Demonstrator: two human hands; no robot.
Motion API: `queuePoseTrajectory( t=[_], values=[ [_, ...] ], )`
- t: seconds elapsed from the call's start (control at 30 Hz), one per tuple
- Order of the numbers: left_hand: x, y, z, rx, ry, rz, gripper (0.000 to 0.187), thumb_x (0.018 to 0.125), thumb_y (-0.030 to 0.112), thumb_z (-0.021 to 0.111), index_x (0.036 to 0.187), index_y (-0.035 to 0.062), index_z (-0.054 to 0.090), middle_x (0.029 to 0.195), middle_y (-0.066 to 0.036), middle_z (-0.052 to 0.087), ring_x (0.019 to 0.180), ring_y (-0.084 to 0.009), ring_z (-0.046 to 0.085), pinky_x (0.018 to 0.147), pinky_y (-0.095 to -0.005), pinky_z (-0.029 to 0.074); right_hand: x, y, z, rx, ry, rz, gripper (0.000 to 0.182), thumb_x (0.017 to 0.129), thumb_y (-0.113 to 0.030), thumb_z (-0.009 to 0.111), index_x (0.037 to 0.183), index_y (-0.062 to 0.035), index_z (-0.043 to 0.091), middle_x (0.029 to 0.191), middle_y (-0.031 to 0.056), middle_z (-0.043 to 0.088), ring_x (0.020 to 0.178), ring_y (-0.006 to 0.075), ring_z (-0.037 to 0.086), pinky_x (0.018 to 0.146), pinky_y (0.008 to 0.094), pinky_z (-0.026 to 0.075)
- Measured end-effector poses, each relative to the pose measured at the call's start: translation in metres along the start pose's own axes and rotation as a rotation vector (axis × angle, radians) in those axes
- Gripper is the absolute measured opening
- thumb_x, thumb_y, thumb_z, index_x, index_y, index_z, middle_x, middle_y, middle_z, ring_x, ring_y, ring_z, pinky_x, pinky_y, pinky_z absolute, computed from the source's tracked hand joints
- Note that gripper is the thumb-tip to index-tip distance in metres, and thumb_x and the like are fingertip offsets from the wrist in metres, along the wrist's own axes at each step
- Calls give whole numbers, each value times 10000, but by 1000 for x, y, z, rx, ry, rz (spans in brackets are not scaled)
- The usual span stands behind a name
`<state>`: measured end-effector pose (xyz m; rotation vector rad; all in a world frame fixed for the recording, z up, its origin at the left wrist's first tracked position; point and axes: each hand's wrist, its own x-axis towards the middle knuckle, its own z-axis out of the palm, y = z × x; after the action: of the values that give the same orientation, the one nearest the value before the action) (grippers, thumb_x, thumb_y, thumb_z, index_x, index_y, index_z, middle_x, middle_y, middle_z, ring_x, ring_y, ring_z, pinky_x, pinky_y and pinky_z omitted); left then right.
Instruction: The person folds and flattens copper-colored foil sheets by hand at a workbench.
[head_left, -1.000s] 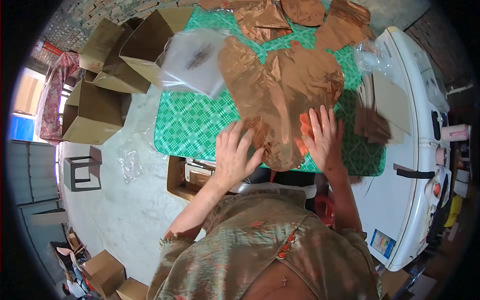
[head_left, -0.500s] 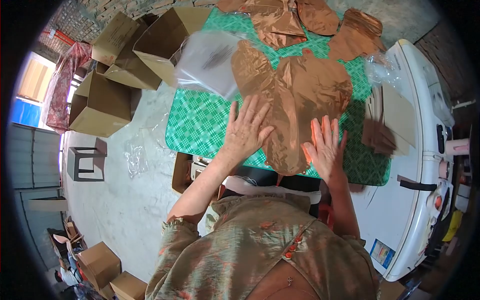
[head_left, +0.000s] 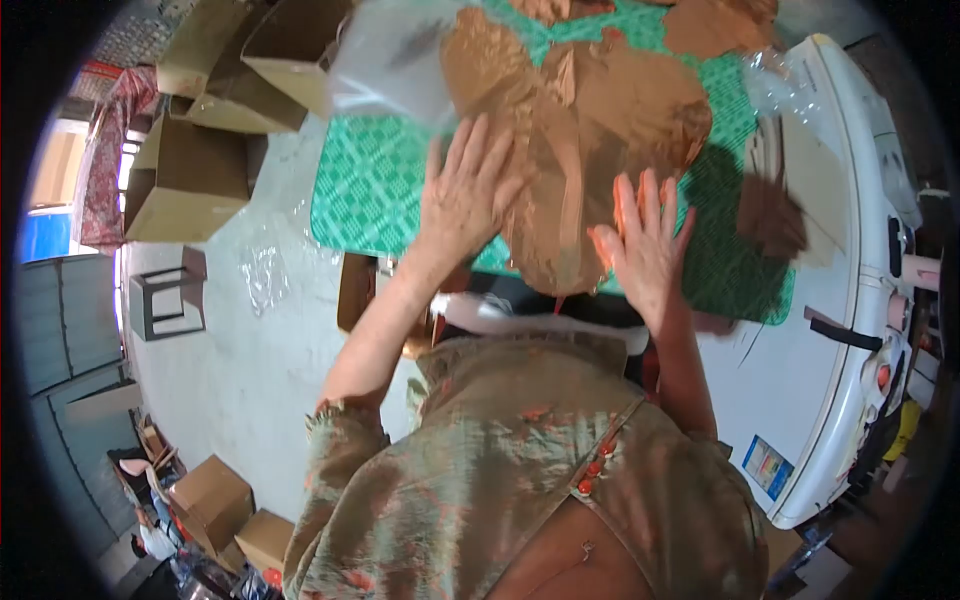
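A flat, crinkled copper-coloured foil piece (head_left: pixel 570 130) with rounded lobes lies on the green checked tabletop (head_left: pixel 370 185). My left hand (head_left: pixel 467 190) rests at its left edge, fingers spread and pointing away from me. At the foil's lower right is my right hand (head_left: pixel 648 240), its fingers also apart, with an orange tint along the thumb and fingers. Neither hand grips anything. Beyond the left hand lies a stack of clear plastic bags (head_left: pixel 395 65). More copper foil (head_left: pixel 715 25) sits at the table's far side.
Flat card pieces (head_left: pixel 800 190) and clear plastic (head_left: pixel 785 75) are on the right, by a white appliance (head_left: pixel 800 370). Open cardboard boxes (head_left: pixel 190 185) stand at the left, near a small dark stool (head_left: pixel 168 300). Plastic wrap (head_left: pixel 265 278) lies on the floor.
The whole view has shifted, so the table and foil appear higher in the frame. Both hands appear higher too, still spread at the foil's two sides.
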<state>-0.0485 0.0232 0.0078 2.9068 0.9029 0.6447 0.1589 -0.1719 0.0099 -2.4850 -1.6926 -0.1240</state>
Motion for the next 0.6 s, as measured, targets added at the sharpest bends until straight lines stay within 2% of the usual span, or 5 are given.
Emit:
queuePoseTrajectory(
  t=[0.1,0.13,0.27,0.4,0.6],
  values=[
    [10,5,-13,-61,-14,49,601,1050,416,563,1583,158,469,1641,-144,425,1536,-330,365,1262,-576,240,-1,1,8,15,27,-1,758,1014,-584,559,1635,-197,362,1706,160,263,1573,450,197,1192,768,165],
    [15,7,-13,-43,-11,70,584,1065,421,536,1587,170,466,1642,-130,426,1536,-315,368,1272,-545,237,-1,2,9,15,31,-2,755,1017,-586,555,1636,-201,360,1708,156,261,1574,447,195,1194,768,163],
    [25,8,5,-122,-6,205,567,1093,455,482,1582,169,472,1642,-120,433,1534,-306,373,1276,-510,243,-2,1,10,-23,22,1,752,1015,-565,573,1640,-214,346,1714,129,244,1574,437,203,1197,763,175],
    [25,6,19,-84,-20,248,565,1093,452,490,1565,142,494,1607,-127,484,1510,-309,410,1260,-511,276,1,-2,5,-28,-8,14,754,1003,-546,597,1635,-214,354,1705,122,257,1569,437,218,1190,764,191],
    [24,6,15,-93,-3,252,556,1083,422,519,1546,115,517,1605,-130,487,1505,-311,420,1248,-514,300,2,-2,0,-39,69,-19,759,976,-473,654,1615,-172,377,1686,156,275,1564,433,237,1168,775,225]
  ],
)
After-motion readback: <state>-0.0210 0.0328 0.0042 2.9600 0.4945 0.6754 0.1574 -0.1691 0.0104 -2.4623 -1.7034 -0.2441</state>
